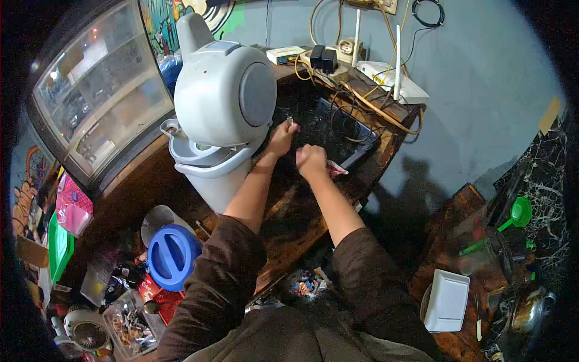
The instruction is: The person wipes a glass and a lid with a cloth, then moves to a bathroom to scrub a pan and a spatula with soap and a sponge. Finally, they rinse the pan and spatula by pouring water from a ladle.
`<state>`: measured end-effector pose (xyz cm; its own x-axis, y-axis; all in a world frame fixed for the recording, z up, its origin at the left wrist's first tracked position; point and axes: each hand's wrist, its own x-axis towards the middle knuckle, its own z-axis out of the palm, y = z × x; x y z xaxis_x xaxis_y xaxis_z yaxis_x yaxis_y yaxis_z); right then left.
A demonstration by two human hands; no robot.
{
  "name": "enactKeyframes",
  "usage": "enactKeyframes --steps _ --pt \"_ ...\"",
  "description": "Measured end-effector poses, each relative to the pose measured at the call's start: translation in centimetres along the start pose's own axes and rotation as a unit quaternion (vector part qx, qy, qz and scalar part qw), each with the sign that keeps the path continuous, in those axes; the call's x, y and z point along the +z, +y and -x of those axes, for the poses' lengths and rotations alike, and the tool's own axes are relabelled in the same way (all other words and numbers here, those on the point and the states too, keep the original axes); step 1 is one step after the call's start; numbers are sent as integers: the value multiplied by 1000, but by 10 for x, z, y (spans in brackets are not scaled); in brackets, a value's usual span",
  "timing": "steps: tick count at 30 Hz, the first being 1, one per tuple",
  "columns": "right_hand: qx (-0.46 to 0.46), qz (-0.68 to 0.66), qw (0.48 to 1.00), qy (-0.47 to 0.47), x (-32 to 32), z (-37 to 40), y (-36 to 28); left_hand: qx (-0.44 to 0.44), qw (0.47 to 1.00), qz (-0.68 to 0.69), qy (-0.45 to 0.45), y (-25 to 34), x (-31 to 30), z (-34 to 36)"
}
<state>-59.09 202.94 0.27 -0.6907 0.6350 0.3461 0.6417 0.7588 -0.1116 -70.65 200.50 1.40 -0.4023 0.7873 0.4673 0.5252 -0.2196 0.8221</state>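
My left hand (pixel 280 140) is closed over the dark table surface, its fingers pinched on a small shiny item (pixel 290 120) too small to name. Beside it, slightly nearer to me, my right hand (pixel 312 161) forms a fist. A red-and-white packet (pixel 336 169) sticks out from its right side; the part inside the fist is hidden. Left of my hands stands a white electric pot (pixel 211 181) with its big grey-white lid (pixel 224 90) tipped up. My left forearm passes close by the pot's body. A black tray (pixel 368 145) lies just beyond my right hand.
A white router (pixel 392 81) and tangled cables sit along the back ledge. A glass display case (pixel 99 90) stands at left. Nearer are a blue-lidded jug (pixel 174 257) and a clear box of small items (pixel 132 326). At right are a white container (pixel 447 300) and a green ladle (pixel 518 212).
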Motion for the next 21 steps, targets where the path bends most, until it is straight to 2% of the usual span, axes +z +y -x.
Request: enactKeyframes --steps 2,5,6,7,9,11,12,15,16,17,19,21 --pt "-88 33 995 30 8 5 8 3 1000 -6 25 -5 10 5" --pt "-92 -2 994 61 0 15 13 6 997 52 59 -39 24 -5" --pt "-80 -17 992 101 6 16 14 -18 995 -3 102 -31 27 -3" --pt "-79 -16 992 95 1 18 12 -44 987 -60 143 -26 30 1" --pt "-48 17 999 17 -9 20 10 -45 987 -67 140 -13 30 1" --pt "-42 15 999 30 -4 21 10 -149 965 -128 175 1 34 -5" --pt "-35 15 998 48 -2 20 12 -130 956 -154 213 4 36 -8" --pt "-40 -49 995 77 -1 18 13 -114 948 -219 200 6 36 -15" --pt "-25 -55 995 85 -4 21 12 -91 950 -250 165 3 30 -20" --pt "-22 -54 995 83 -6 21 11 -136 934 -276 181 1 30 -27" --pt "-20 -56 996 61 -6 21 11 -238 936 -194 171 26 20 -33" --pt "-24 -82 993 86 -2 21 13 -258 932 -195 163 29 12 -42"
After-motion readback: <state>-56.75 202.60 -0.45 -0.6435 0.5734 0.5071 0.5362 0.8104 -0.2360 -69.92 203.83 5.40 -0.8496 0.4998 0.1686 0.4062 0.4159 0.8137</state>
